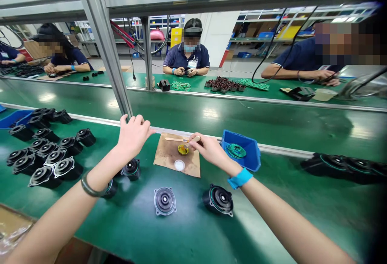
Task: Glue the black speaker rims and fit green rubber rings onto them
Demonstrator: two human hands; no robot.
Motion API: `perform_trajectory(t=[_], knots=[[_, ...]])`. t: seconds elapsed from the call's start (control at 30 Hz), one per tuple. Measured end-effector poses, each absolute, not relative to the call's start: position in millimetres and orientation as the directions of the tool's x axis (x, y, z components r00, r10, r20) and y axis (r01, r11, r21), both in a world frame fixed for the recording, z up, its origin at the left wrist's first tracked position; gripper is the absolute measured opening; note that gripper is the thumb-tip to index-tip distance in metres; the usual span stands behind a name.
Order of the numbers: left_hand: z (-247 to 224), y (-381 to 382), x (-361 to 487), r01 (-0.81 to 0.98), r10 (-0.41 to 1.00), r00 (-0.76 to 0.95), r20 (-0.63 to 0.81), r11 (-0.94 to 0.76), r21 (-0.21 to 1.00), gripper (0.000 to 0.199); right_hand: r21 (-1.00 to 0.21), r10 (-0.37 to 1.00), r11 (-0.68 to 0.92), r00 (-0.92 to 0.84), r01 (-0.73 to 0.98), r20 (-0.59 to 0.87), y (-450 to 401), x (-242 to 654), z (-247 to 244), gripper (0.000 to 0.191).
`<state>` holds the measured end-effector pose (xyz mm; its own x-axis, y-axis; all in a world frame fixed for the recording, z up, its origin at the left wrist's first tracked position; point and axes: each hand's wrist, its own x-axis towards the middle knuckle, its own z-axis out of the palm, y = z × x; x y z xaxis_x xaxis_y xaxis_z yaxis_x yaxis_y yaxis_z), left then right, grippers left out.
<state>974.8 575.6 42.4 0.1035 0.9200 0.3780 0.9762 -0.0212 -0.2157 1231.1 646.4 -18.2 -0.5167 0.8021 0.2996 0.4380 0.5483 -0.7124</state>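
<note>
My right hand (pixel 208 149) pinches a small brush with a pale wooden handle (pixel 196 139). Its lower end reaches into a little round pot of yellow paste (pixel 182 149). The pot sits on a stained piece of cardboard (pixel 193 170), along with a white round lid (pixel 179 165) and a pale stick (pixel 172 139). Near the metal rail, my left hand (pixel 134 136) is raised with its fingers apart and nothing visible in it; some fingertips are hidden. Closer to me stand a black round housing with a silver flange (pixel 165 201) and another black housing with a green ring (pixel 219 199).
Several black housings (pixel 56 157) crowd the left side, and more stand in a row (pixel 341 167) at right. A blue bin (pixel 255 155) holds green rings (pixel 236 151). A metal post (pixel 105 46) rises ahead. Co-workers sit across the green bench.
</note>
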Motion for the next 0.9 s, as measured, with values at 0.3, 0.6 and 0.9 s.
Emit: perform_trajectory(t=[0.3, 0.6, 0.9], knots=[[41.3, 493.8, 959.7, 0.972, 0.825, 0.105, 0.556, -0.202, 0.117, 0.025, -0.750, 0.848, 0.483, -0.456, 0.451, 0.271, 651.8, 1227.9, -13.2, 0.026], [4.4, 446.1, 972.5, 0.790, 0.935, 0.010, 0.354, -0.225, 0.571, 0.028, -0.915, 0.960, 0.239, -0.218, 0.325, 0.174, 663.0, 1237.9, -35.1, 0.052], [-36.5, 430.5, 986.1, 0.673, 0.982, 0.138, -0.130, 0.003, 0.739, 0.067, -0.959, 0.972, 0.204, -0.156, 0.198, 0.175, 651.4, 1237.4, -37.6, 0.056]])
